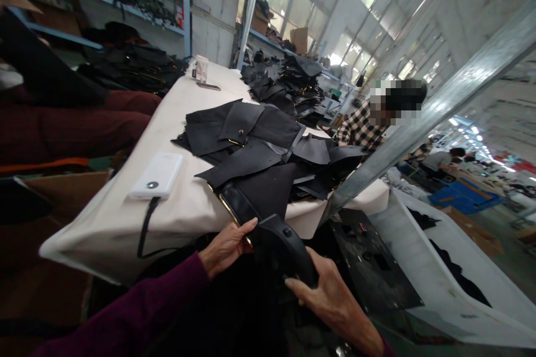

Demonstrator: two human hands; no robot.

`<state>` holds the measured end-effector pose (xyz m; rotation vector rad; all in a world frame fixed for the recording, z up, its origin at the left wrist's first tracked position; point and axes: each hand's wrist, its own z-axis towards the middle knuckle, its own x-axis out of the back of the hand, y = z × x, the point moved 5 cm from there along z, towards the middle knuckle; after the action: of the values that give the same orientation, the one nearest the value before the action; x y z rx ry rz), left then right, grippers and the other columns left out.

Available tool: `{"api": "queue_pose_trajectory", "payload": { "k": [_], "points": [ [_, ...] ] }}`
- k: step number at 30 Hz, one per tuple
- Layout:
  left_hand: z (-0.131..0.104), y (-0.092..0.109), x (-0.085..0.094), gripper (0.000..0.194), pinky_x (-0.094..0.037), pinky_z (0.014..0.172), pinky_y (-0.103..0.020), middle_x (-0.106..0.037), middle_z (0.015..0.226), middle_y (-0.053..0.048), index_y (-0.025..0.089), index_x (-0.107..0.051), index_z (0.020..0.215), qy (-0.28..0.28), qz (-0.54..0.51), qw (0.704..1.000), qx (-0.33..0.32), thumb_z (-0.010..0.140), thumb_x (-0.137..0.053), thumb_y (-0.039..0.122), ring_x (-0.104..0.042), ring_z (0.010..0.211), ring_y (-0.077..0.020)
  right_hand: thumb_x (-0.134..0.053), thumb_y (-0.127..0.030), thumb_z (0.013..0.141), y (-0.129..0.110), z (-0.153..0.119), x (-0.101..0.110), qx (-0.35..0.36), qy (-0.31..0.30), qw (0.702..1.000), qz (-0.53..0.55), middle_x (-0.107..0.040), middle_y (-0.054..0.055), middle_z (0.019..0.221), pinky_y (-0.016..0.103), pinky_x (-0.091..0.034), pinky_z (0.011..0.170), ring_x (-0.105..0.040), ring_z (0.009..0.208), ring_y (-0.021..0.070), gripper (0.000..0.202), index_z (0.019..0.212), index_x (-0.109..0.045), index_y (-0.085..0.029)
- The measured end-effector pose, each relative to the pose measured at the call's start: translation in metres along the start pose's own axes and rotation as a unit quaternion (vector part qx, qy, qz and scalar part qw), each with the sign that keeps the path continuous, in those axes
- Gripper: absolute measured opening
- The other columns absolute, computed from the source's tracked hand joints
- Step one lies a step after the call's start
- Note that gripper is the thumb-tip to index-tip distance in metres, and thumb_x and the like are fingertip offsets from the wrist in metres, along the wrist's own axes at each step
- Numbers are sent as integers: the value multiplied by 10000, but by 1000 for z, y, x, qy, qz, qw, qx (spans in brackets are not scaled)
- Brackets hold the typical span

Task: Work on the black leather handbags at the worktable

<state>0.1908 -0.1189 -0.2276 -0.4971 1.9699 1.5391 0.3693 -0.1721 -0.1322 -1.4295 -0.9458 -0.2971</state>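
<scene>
My left hand (pixel 228 246) pinches the edge of a black leather-like piece (pixel 240 201) at its gold zipper, near the front edge of the table. In my right hand (pixel 329 293), thumb and fingers close round a curved black leather-like panel (pixel 288 240) with a small round fitting. Whether this panel joins the zippered piece cannot be made out. Just beyond my hands, a loose pile of similar black pieces (pixel 259 128) lies on the table, some with gold trim.
The table (pixel 104 223) has a pale cover. On it lie a white power bank (pixel 158 175) with a black cable, and a phone (pixel 208 86). A metal post (pixel 397 128) slants up at right beside a white bin (pixel 456 268). A person (pixel 362 125) in a checked shirt works beyond.
</scene>
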Motion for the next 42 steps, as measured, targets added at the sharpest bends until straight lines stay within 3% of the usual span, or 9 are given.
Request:
{"api": "queue_pose_trajectory", "payload": {
  "k": [4,9,14,19,22,27,33,37,42],
  "points": [
    [3,3,3,245,-551,605,-269,-666,816,-81,101,-639,843,1,-27,1000,-8,755,-709,319,-619,695,-174,-563,-319,762,-10,6,11,-2,12,1000,-8,-551,-9,689,193,-391,530,-508,582,94,306,1001,-533,-130],
    [9,14,9,201,-549,579,-251,-665,818,-92,91,-641,865,21,-39,999,-8,770,-691,261,-617,682,-171,-547,-337,767,3,-8,26,-39,30,998,-25,-515,-25,647,187,-391,508,-495,552,88,257,928,-530,-138],
    [12,10,7,220,-545,567,-251,-658,824,-82,104,-634,853,13,-51,999,-7,741,-722,272,-606,670,-162,-558,-304,763,14,-11,8,-36,-9,999,-35,-568,-5,738,197,-401,556,-515,612,97,255,973,-548,-161],
    [5,6,4,322,-540,572,-276,-641,771,-97,81,-618,791,-7,-7,1000,-10,730,-724,379,-599,653,-177,-559,-320,777,-1,6,-5,-1,-4,1000,-25,-598,16,822,202,-406,565,-533,627,100,353,1089,-512,-162],
    [1,14,6,342,-533,566,-269,-629,742,-81,84,-614,771,7,11,1000,-25,715,-729,401,-591,637,-170,-559,-324,777,-4,9,-5,8,-16,999,-28,-598,17,792,201,-400,546,-531,606,103,369,1100,-503,-155],
    [2,30,4,367,-476,521,-222,-600,714,-53,99,-605,760,7,86,992,-92,742,-678,459,-554,616,-149,-539,-340,787,12,-4,-5,-31,-39,998,-39,-581,6,710,199,-383,512,-519,564,106,376,1109,-495,-150],
    [4,35,2,383,-399,481,-193,-524,585,6,125,-587,723,60,148,976,-151,705,-689,493,-503,557,-128,-558,-314,765,5,4,-2,-25,3,999,-45,-568,3,731,203,-405,581,-522,625,103,243,945,-548,-150],
    [8,30,5,405,-434,492,-215,-565,656,-26,110,-586,714,42,101,987,-121,706,-687,502,-504,546,-122,-548,-314,773,-1,18,4,-20,0,1000,-3,-544,-20,666,187,-387,509,-508,534,82,211,902,-549,-148],
    [16,25,13,365,-525,587,-294,-630,775,-81,98,-624,818,18,29,996,-78,722,-702,441,-575,641,-171,-541,-407,781,6,21,30,-28,96,994,-41,-523,-15,609,198,-393,528,-501,548,94,270,803,-515,-139]
  ]
}}
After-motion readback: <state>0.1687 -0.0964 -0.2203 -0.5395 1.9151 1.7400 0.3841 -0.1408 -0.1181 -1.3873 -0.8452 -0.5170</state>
